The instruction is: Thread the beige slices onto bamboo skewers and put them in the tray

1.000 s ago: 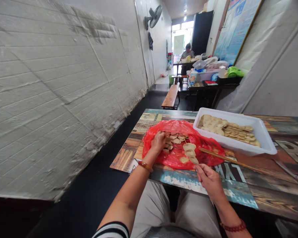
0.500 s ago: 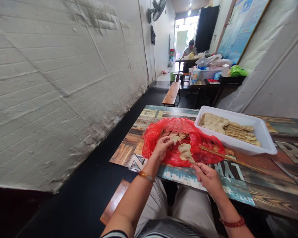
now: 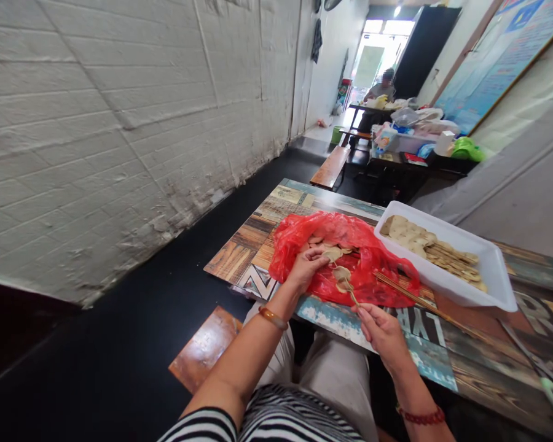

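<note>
While the left arm reaches forward from the near side over the table [image 3: 239, 252], the left hand [image 3: 308, 268] points toward the right, and its thumb and fingers pinch one pale slice [image 3: 332, 253]. The right hand [image 3: 383, 331] comes from the near right, with fingers curled and fingertips closed on the near end of a thin stick [image 3: 354, 299]. Several threaded slices [image 3: 343, 277] are on this stick, between the two hands: to the right of the left hand, and to the far left of the right hand. Its far tip is just beside the pinched slice; whether they touch, I cannot tell. Beneath the left hand lies an open red bag [image 3: 290, 239], with loose slices [image 3: 317, 240] inside it. Farther right, a white tray [image 3: 502, 276] holds more slices in rows.
</note>
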A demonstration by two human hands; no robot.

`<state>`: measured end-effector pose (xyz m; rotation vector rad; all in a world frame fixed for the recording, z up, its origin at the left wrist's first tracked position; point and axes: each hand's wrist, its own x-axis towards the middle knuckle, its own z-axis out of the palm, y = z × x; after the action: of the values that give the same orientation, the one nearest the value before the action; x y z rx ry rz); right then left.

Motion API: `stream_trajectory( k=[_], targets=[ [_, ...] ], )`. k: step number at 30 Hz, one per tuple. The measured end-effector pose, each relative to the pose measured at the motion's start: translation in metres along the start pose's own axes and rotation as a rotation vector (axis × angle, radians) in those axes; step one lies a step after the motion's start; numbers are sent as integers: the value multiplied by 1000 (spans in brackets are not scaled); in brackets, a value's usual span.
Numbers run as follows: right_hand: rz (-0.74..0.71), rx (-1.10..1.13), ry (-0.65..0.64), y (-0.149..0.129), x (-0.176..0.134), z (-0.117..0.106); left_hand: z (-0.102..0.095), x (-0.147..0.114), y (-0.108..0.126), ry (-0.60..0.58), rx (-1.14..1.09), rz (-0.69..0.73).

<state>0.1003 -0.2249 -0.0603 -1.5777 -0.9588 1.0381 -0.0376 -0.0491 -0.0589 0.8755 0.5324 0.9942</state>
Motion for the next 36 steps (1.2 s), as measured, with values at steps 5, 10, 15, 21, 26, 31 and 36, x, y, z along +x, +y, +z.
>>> stream_trajectory(
  k=[5,10,15,21,26,31,36],
  targets=[
    [17,38,9,-1,0,0,-1,-1,-3,8,25,47],
    [23,56,22,-4,-3,1,0,-5,1,-58,53,73],
    [34,84,12,-1,-3,-1,-2,-6,3,-48,36,92],
    [44,94,22,2,-1,-1,0,-5,0,14,-24,46],
    [42,93,30,-3,-2,1,2,-5,0,-12,-105,-1],
    [29,93,32,-7,-2,2,2,-7,6,-48,-152,-49],
    [34,84,36,-6,0,2,2,-7,8,-57,-197,-82]
  ],
)
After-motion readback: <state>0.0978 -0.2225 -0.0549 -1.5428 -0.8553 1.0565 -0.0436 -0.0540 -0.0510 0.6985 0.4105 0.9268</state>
